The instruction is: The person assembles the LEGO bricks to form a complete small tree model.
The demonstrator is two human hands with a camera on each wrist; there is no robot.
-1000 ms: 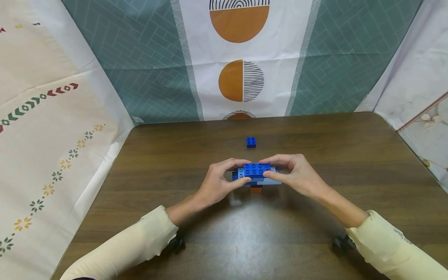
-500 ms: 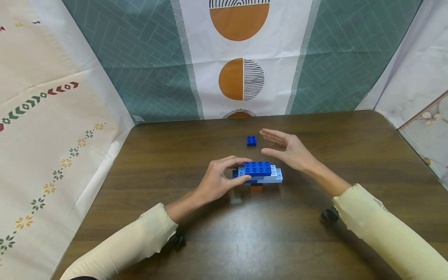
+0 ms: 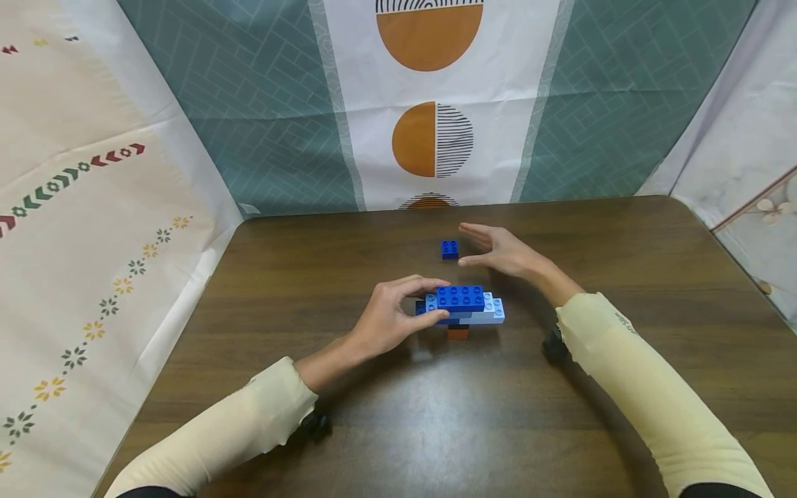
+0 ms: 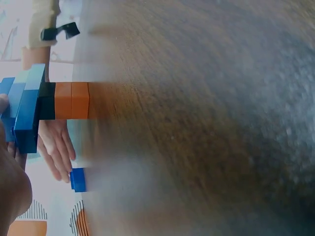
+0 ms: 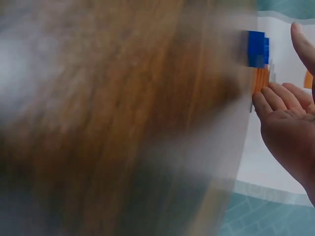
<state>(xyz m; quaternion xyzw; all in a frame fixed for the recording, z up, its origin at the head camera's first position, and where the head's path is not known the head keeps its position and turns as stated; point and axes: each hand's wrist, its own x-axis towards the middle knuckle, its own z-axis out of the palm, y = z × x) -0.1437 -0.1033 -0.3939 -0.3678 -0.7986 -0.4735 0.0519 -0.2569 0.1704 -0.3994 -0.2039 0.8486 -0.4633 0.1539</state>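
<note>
A stack of toy building bricks point(image 3: 461, 299) stands on the table, its wide blue and light blue layers resting on a narrow column. In the left wrist view that column shows a dark brick point(image 4: 47, 101) above orange bricks point(image 4: 72, 101). My left hand point(image 3: 389, 318) grips the stack's left end between thumb and fingers. Farther back lies a single blue brick point(image 3: 450, 250) with studs up. Just right of it is my right hand point(image 3: 498, 250), thumb and fingers spread apart and holding nothing. The right wrist view shows the blue brick point(image 5: 256, 49) beyond the fingertips.
The brown wooden table point(image 3: 299, 277) has its far edge against a patterned curtain point(image 3: 280, 138). Pale cloth point(image 3: 93, 277) hangs along the left side. Dark straps point(image 3: 556, 346) sit under both wrists.
My right hand has let go of the stack's right end and moved back, stopping beside the single blue brick. My left hand keeps its grip on the stack.
</note>
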